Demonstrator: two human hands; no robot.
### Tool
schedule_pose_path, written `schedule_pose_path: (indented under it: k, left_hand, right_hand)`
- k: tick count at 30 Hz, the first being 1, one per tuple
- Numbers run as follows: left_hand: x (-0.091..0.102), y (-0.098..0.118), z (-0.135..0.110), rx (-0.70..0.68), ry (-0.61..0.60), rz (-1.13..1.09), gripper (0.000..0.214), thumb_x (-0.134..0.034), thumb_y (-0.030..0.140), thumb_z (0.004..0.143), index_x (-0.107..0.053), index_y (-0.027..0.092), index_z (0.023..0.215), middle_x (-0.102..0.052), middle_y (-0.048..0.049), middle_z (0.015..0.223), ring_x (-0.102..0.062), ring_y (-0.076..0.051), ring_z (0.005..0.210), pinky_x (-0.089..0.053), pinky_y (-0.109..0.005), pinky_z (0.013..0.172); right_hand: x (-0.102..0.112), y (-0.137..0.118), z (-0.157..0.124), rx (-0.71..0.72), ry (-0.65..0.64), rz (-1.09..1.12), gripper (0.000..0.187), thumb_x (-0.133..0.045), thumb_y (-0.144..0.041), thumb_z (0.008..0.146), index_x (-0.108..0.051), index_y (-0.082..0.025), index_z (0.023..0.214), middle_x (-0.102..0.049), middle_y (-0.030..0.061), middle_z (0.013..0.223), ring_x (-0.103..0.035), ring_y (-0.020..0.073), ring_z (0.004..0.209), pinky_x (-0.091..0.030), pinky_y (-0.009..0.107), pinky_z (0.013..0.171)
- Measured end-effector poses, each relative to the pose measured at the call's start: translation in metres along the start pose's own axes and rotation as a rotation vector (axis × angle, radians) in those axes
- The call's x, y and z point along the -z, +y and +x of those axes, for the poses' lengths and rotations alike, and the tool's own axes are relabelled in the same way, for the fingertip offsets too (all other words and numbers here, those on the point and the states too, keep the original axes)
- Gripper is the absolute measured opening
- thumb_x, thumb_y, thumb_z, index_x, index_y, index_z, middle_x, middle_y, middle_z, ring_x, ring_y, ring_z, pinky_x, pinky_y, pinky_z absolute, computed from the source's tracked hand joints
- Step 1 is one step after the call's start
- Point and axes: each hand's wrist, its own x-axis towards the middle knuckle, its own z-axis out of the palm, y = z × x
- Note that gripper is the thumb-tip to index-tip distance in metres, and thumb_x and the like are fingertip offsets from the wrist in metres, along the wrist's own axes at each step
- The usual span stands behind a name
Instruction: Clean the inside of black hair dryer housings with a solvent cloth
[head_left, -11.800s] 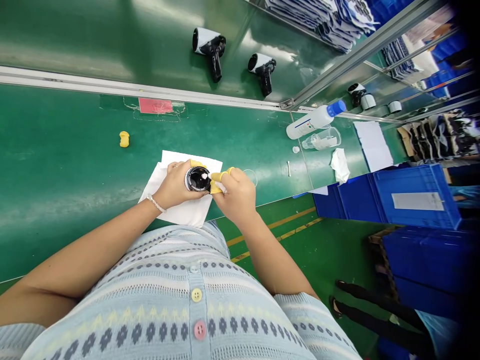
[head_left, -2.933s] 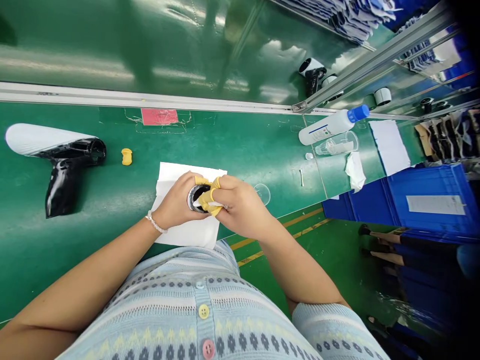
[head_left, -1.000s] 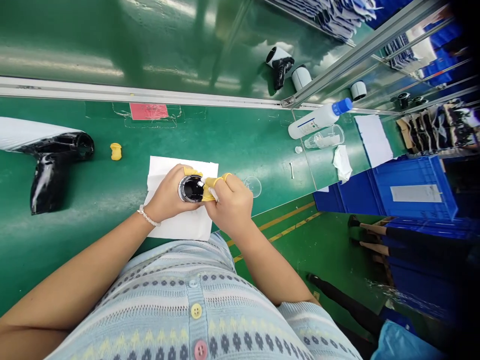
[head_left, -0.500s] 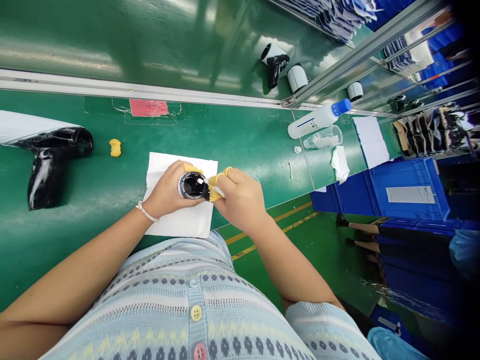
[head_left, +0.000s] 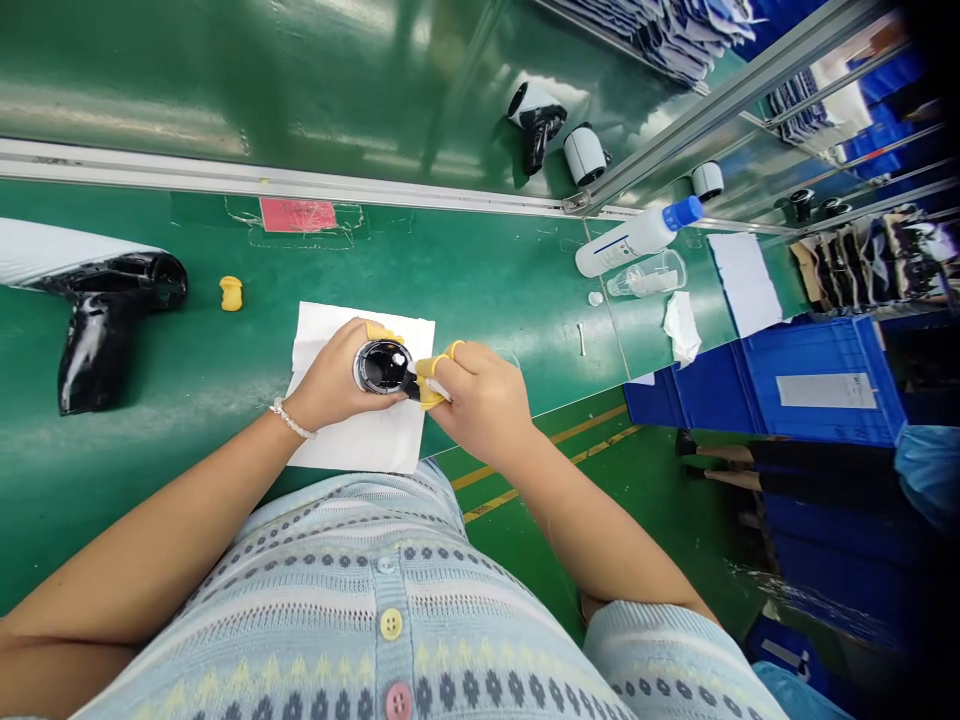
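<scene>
Left hand (head_left: 330, 382) grasping round black housing (head_left: 381, 368); right hand (head_left: 484, 400) pinching white stick (head_left: 439, 388) near its right rim; work apparently unfinished

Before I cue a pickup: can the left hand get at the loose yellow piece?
Probably not while the left hand holds the black part, though nothing visible blocks the yellow piece.
</scene>
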Motion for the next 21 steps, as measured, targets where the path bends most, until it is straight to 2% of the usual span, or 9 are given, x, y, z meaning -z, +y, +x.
schedule_pose_path:
  k: [4, 7, 11, 17, 21]
  left_hand:
    - [-0.001, -0.001, 0.0, -0.017, -0.002, -0.009, 0.041, -0.073, 0.031, 0.065, -0.051, 0.02, 0.097, -0.057, -0.0038, 0.095, -0.056, -0.021, 0.091, -0.048, -0.035, 0.08]
    - [-0.001, -0.003, 0.0, -0.008, -0.01, -0.009, 0.042, -0.072, 0.027, 0.062, -0.051, 0.02, 0.097, -0.057, -0.0041, 0.097, -0.056, -0.022, 0.092, -0.047, -0.036, 0.082]
    - [0.0, -0.002, 0.0, 0.037, -0.028, -0.014, 0.045, -0.074, 0.035, 0.063, -0.05, 0.021, 0.098, -0.057, -0.0046, 0.099, -0.056, -0.023, 0.093, -0.047, -0.037, 0.083]
    - [0.001, 0.0, 0.0, -0.006, -0.039, -0.011, 0.043, -0.073, 0.034, 0.063, -0.05, 0.021, 0.097, -0.057, -0.004, 0.097, -0.056, -0.022, 0.092, -0.047, -0.036, 0.081]
    - [0.002, 0.0, 0.0, 0.014, -0.031, -0.019, 0.043, -0.074, 0.037, 0.064, -0.05, 0.021, 0.096, -0.057, -0.0035, 0.095, -0.056, -0.022, 0.09, -0.047, -0.035, 0.079]
  right_hand:
    - [0.003, -0.002, 0.004, 0.091, -0.121, 0.105, 0.016, -0.046, -0.012, 0.078, -0.052, -0.018, 0.065, -0.041, -0.0011, 0.062, -0.032, 0.0128, 0.059, -0.023, 0.025, 0.052]
    - [0.004, 0.001, 0.009, 0.102, -0.252, 0.204, 0.01, -0.047, -0.016, 0.078, -0.053, -0.019, 0.07, -0.041, -0.0015, 0.064, -0.034, 0.0126, 0.061, -0.02, 0.025, 0.051]
    - [0.003, 0.014, 0.02, 0.11, -0.458, 0.303, 0.01, -0.055, -0.024, 0.079, -0.052, -0.02, 0.071, -0.04, -0.003, 0.064, -0.035, 0.0115, 0.061, -0.02, 0.024, 0.053]
    - [0.005, 0.019, 0.035, 0.225, -0.538, 0.333, 0.006, -0.054, -0.019, 0.077, -0.053, -0.02, 0.071, -0.045, -0.0022, 0.067, -0.039, 0.0117, 0.064, -0.021, 0.025, 0.055]
    - [0.011, 0.021, 0.046, 0.235, -0.641, 0.317, 0.005, -0.058, -0.016, 0.072, -0.054, -0.019, 0.071, -0.049, -0.0018, 0.068, -0.04, 0.0117, 0.062, -0.022, 0.025, 0.055]
